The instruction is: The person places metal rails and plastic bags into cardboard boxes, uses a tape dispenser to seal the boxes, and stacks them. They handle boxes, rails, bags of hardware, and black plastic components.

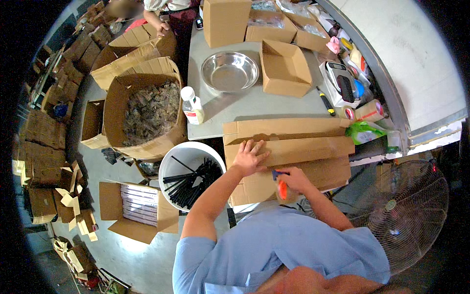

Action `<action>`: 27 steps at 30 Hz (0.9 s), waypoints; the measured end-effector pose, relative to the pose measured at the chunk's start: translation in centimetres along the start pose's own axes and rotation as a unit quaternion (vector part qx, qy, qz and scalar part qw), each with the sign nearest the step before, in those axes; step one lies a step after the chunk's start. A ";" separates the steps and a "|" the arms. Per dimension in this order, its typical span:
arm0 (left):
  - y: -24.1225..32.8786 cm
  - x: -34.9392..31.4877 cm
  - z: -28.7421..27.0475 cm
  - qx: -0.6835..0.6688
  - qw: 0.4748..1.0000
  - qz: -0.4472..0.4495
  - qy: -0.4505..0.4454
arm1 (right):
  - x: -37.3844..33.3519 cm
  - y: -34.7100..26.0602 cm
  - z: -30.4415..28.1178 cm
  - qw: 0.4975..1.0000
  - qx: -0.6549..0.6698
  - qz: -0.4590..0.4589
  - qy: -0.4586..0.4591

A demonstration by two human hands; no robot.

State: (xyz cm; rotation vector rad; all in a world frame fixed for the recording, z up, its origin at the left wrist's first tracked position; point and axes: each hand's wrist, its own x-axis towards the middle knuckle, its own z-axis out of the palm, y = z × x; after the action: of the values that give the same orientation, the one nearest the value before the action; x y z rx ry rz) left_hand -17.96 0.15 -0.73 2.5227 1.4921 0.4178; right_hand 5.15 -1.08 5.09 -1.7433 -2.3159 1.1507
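Note:
A long brown cardboard box point(313, 152) lies in front of me with a gap showing between its flaps. My left hand point(250, 158) rests on one flap with its fingers spread, holding nothing. To its right, over the near part of the cardboard, my right hand point(293, 180) is closed round a tape dispenser point(282, 190) with orange and blue parts and what looks like a roll of tape. The fingers partly hide the dispenser's handle.
A white bucket point(168, 169) of black rods stands left of my arm. Beyond the cardboard are a steel bowl point(230, 72), a white bottle point(193, 110), a small open box point(285, 68) and a yellow-black utility knife point(325, 100). A caged fan point(406, 215) stands at right. Another person's hand point(162, 29) is at the far left.

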 end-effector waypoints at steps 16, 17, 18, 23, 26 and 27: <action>8.4 7.3 2.4 0.106 0.977 -0.158 -0.099 | 4.0 1.7 -7.3 0.942 -0.334 -0.027 0.000; 8.5 6.4 3.2 0.115 0.978 -0.167 -0.049 | 3.6 0.1 -7.4 0.939 -0.340 -0.046 0.012; 8.5 5.4 4.1 0.126 0.977 -0.172 0.000 | 3.8 -0.7 -7.5 0.937 -0.344 -0.062 0.026; 9.3 -2.1 7.6 0.021 0.895 -0.398 0.202 | 12.3 -0.3 -5.0 0.924 -0.244 -0.280 -0.092; 9.4 -3.8 8.9 0.020 0.773 -0.528 0.350 | 16.3 -3.0 -2.4 0.918 -0.137 -0.312 -0.201; 9.4 -2.4 8.3 -0.151 0.688 -0.549 0.450 | 17.5 -4.5 -1.6 0.905 -0.080 -0.333 -0.254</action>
State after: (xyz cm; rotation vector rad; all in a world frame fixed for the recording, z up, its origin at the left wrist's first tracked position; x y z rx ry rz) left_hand -8.54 -6.56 -6.15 0.7077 2.5419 1.5441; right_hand -4.40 13.95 1.80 -0.5563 -2.9908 1.3863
